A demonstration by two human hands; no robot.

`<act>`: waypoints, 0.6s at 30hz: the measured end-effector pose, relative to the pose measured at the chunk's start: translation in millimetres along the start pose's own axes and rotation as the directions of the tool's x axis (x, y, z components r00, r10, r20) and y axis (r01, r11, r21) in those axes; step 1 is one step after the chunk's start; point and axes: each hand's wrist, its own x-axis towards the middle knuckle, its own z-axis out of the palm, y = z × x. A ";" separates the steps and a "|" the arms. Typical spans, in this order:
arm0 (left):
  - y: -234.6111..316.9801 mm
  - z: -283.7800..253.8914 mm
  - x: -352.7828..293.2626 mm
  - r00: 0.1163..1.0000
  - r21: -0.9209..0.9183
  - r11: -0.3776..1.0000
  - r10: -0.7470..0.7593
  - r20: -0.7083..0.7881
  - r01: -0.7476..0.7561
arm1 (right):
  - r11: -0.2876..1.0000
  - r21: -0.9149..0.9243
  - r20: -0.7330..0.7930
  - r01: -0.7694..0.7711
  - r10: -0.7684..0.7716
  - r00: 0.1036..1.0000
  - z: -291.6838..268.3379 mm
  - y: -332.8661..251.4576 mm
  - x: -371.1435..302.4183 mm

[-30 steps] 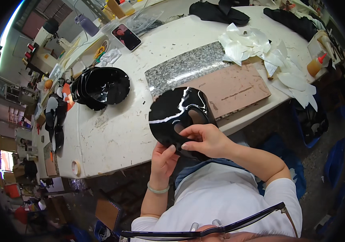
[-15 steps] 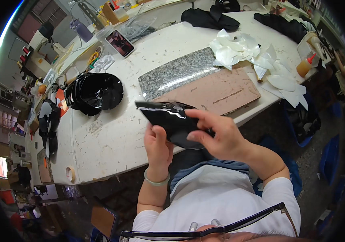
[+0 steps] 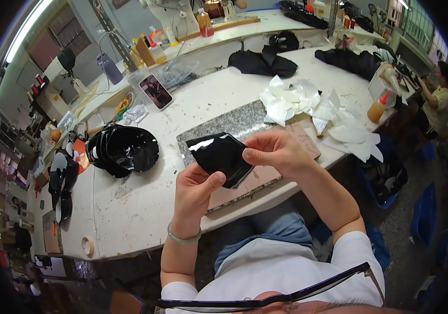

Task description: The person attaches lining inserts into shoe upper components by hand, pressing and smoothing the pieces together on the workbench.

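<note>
A glossy black piece of patent-like sheet material [image 3: 218, 157], roughly four-sided, is held up between both hands over the front of the table. My left hand [image 3: 199, 186] grips its lower left edge, the thumb on top and the fingers behind. At the upper right edge my right hand [image 3: 273, 152] pinches the piece between thumb and fingers. Beneath it lie a speckled grey stone slab [image 3: 224, 123] and a pinkish-brown board [image 3: 234, 193], both partly hidden by the piece and my hands.
Rolled glossy black pieces [image 3: 129, 149] stand to the left, near a phone [image 3: 156, 91]. White scraps [image 3: 292, 102] are heaped on the right, beside a red-tipped glue bottle [image 3: 377, 107]. A tape roll [image 3: 87, 245] lies near the front left edge. Another person [image 3: 437, 99] sits far right.
The black piece has turned to show its broad face. My right hand's fingers have closed on its right edge, and my left thumb now lies over its lower edge. The view has shifted.
</note>
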 end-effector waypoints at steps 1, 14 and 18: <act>0.1 -1.5 2.7 1.000 0.005 1.000 0.017 0.004 -0.017 | 1.000 0.010 0.007 -0.027 0.026 1.000 -1.4 -1.2 5.4; -9.1 7.2 36.4 0.989 0.002 0.990 0.138 -0.056 -0.139 | 0.943 0.300 -0.192 0.147 -0.091 0.977 -6.6 19.4 26.8; 1.4 16.5 58.5 0.993 0.122 0.987 0.113 -0.040 -0.108 | 0.907 0.375 -0.167 0.192 -0.137 0.976 -29.3 26.6 28.7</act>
